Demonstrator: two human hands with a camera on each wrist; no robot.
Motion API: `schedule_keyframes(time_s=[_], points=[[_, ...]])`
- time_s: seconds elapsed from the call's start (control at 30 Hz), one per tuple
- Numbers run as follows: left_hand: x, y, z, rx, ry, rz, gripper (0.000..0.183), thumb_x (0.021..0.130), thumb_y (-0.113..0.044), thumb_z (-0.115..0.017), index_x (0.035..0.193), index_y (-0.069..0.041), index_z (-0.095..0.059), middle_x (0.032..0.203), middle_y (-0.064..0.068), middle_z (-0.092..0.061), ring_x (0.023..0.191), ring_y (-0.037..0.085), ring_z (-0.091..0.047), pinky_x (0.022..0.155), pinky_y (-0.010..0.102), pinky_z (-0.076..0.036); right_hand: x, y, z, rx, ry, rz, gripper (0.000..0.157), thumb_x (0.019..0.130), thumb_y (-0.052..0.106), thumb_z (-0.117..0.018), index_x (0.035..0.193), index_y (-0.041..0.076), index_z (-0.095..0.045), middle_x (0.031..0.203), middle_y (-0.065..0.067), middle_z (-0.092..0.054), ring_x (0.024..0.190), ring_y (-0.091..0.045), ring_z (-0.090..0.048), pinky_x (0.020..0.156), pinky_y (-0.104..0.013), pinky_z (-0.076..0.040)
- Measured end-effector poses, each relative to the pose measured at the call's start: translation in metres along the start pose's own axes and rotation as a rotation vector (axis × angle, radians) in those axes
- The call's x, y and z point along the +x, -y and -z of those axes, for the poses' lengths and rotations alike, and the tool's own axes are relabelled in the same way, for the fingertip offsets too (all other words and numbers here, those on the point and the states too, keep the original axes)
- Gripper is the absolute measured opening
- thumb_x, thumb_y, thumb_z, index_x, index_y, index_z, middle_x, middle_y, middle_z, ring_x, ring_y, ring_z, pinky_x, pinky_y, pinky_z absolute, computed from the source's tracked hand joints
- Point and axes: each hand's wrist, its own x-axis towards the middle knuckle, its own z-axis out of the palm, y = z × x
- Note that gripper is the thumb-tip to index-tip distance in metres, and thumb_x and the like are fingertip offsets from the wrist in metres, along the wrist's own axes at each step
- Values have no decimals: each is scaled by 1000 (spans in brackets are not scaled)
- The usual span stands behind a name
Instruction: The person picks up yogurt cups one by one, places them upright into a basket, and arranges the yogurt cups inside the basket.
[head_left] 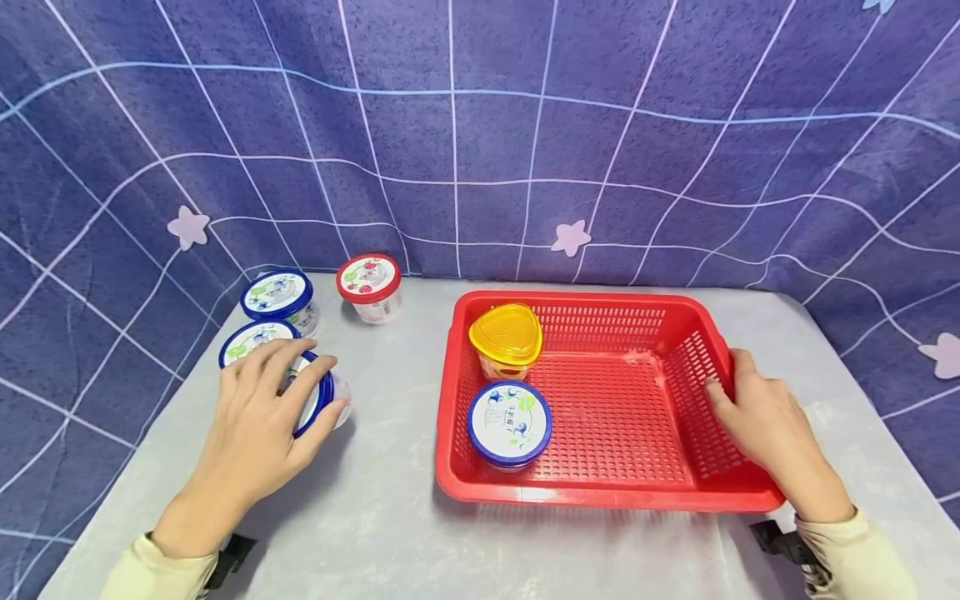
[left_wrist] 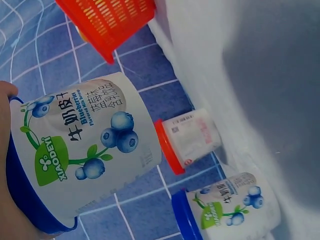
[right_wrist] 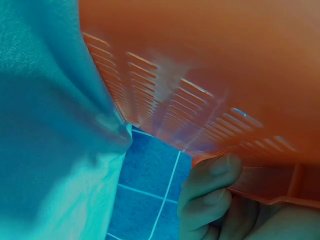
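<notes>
My left hand (head_left: 258, 417) grips a blue-lidded blueberry pudding cup (left_wrist: 85, 155) by its lid edge, fingers spread over the top. The cup is tilted, and the hand covers much of its lid in the head view. Just behind it stand two more blue-lidded cups (head_left: 276, 293), the nearer partly hidden by the fingers. My right hand (head_left: 768, 421) holds the right rim of a red plastic basket (head_left: 600, 498), thumb inside and fingers curled under the rim outside, as the right wrist view shows.
Inside the basket's left side sit a yellow-lidded cup (head_left: 507, 333) and a blue-lidded cup (head_left: 510, 423). A red-lidded cup (head_left: 369, 282) stands at the back, left of the basket. A purple gridded curtain (head_left: 495, 142) rises behind the grey-white tabletop (head_left: 390, 525).
</notes>
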Motion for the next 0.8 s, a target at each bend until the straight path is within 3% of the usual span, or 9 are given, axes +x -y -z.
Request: schedule_keyframes(time_s=[0.8], points=[[38,-22,1,-39,-85,-192,47,98,-44,-50,110,-3,-69,118,22,-62,112,46,-52,86,62,-33,-1,3,-1,-1,4,-11,58,97,22,-54,139,-13,-33,96,-40,-60,73,-48,-64,61,-60,-49]])
